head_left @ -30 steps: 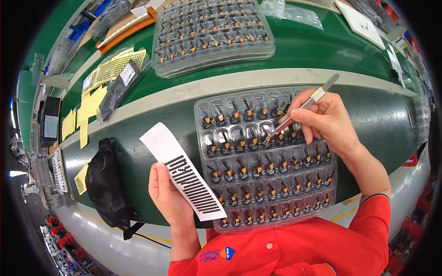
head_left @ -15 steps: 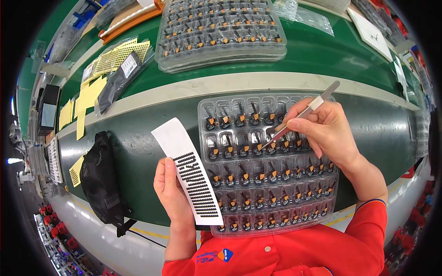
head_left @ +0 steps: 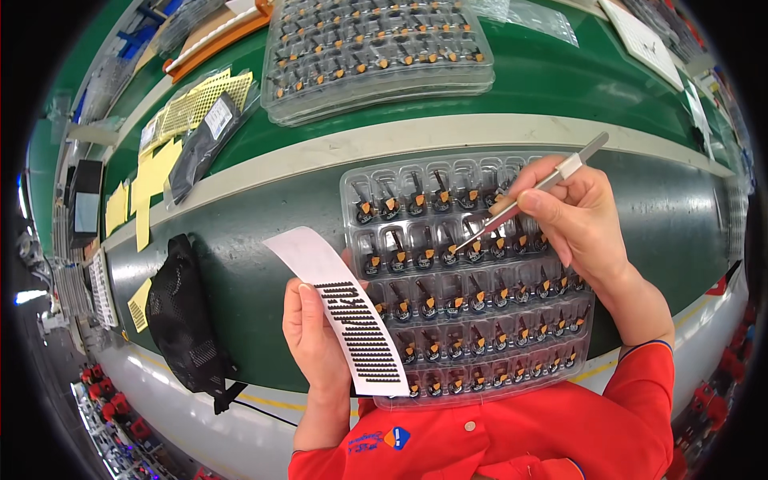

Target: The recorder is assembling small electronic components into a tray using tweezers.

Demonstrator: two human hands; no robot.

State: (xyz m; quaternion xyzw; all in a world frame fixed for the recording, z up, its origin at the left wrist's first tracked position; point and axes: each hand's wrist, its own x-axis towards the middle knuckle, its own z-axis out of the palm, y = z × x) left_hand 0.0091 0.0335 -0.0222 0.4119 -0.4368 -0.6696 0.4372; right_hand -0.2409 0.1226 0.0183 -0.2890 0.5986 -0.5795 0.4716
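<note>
My left hand [head_left: 318, 340] grips a white backing sheet [head_left: 300, 253] by its left edge, thumb on top. Rows of small black toothed strips [head_left: 372, 344] cover most of that sheet, which overlaps the left side of a clear plastic blister tray [head_left: 350, 210]. In my right hand [head_left: 588, 220] is a pair of metal tweezers [head_left: 578, 162], pinched between thumb and fingers. Its tips point down-left at a small black part with an orange tab [head_left: 450, 256] in the second row; whether they touch it I cannot tell. Similar parts fill the tray's pockets.
Stacked clear trays [head_left: 376, 100] of like parts stand at the back. Yellow sheets [head_left: 152, 180] and a bagged dark package [head_left: 200, 144] lie back left. A black mesh bag [head_left: 184, 320] rests on the left of the table. A white board [head_left: 640, 44] sits far right.
My left hand and the sheet have shifted right and slightly down, covering more of the tray's left side. My right hand has moved slightly right, with the tweezers still held over the second row.
</note>
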